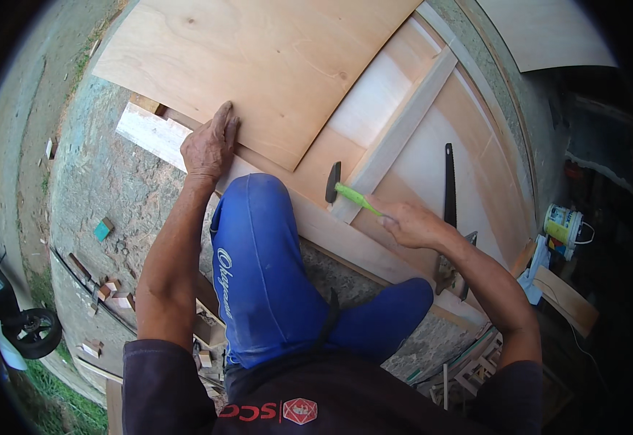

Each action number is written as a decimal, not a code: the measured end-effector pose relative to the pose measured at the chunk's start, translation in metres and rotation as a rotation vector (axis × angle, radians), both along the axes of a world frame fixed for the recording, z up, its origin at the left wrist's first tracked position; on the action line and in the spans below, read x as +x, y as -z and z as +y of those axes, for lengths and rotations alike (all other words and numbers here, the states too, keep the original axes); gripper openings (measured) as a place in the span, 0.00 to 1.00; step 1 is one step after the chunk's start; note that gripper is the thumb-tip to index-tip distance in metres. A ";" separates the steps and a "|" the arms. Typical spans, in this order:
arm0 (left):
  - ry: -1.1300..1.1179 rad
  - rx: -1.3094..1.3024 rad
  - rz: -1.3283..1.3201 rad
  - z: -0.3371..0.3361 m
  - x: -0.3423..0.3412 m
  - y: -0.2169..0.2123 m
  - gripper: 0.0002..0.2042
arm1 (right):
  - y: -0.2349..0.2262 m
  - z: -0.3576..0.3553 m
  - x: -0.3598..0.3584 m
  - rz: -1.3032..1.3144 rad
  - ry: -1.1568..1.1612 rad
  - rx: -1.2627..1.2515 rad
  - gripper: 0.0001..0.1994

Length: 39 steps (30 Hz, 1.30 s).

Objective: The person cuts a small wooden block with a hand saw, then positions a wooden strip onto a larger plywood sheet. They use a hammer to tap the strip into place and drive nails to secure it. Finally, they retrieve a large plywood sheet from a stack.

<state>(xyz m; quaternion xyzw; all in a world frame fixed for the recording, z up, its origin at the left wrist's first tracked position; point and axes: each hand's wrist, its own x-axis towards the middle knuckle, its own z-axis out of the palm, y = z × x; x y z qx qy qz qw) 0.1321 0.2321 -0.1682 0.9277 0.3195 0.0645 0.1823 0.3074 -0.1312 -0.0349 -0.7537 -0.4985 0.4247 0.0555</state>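
Observation:
My right hand [409, 223] is closed around the green handle of a hammer [350, 193]. Its dark head is over the wooden frame [403, 119], near where a crossbar meets the near rail. A thin plywood sheet [258, 58] covers the left part of the frame. At the sheet's near edge, my left hand [211, 147] has its fingers bent and pressed together, gripping that edge; their tips are partly hidden. A handsaw [450, 185] with a black blade lies across the frame's right part, its handle end near my right forearm.
My blue-trousered knee [255, 210] is against the near rail. Wood offcuts [117, 293] and a teal block [104, 229] lie on the rough concrete at left. A bucket [563, 228] stands at right. Another pale sheet [548, 32] is at the upper right. A wheel [33, 332] shows far left.

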 end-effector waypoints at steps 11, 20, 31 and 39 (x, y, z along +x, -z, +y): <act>0.009 0.030 0.001 -0.002 -0.006 0.000 0.19 | -0.025 0.019 -0.009 0.017 0.000 0.059 0.28; 0.009 0.018 0.018 -0.001 -0.004 -0.003 0.18 | -0.021 0.017 -0.013 0.015 0.207 -0.012 0.29; -0.005 0.050 -0.021 0.006 -0.002 -0.003 0.18 | -0.050 0.051 -0.015 0.022 0.539 0.095 0.29; 0.001 0.012 0.014 0.001 -0.001 -0.002 0.18 | 0.001 -0.010 -0.036 -0.072 0.129 0.257 0.29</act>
